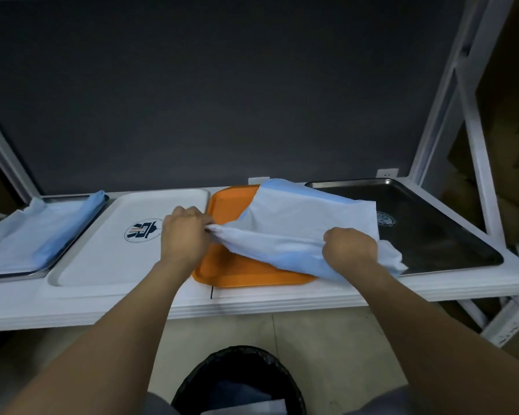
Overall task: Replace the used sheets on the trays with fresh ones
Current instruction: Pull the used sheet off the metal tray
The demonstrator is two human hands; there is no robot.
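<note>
Four trays sit in a row on a white shelf [282, 298]. Far left is a steel tray [18, 275] with a blue sheet [27, 235] lying in it, folded up along its right side. Then a bare white tray [108, 259] with a round logo [143, 231], then the orange tray [228, 205], then a dark metal tray [432, 235] on the right. A black-lined bin [240, 381] stands on the floor just below, between the forearms. Cardboard boxes [510, 115] are stacked behind the white rack frame [474, 145] on the right.

The used sheet [297, 223] is pale blue and white, crumpled, and bunched along its near edge. It's half lifted off the orange tray, and its right side drapes over onto the dark tray. The left hand [183, 232] pinches its left end and the right hand [349, 248] has a fist closed around its near right part.
</note>
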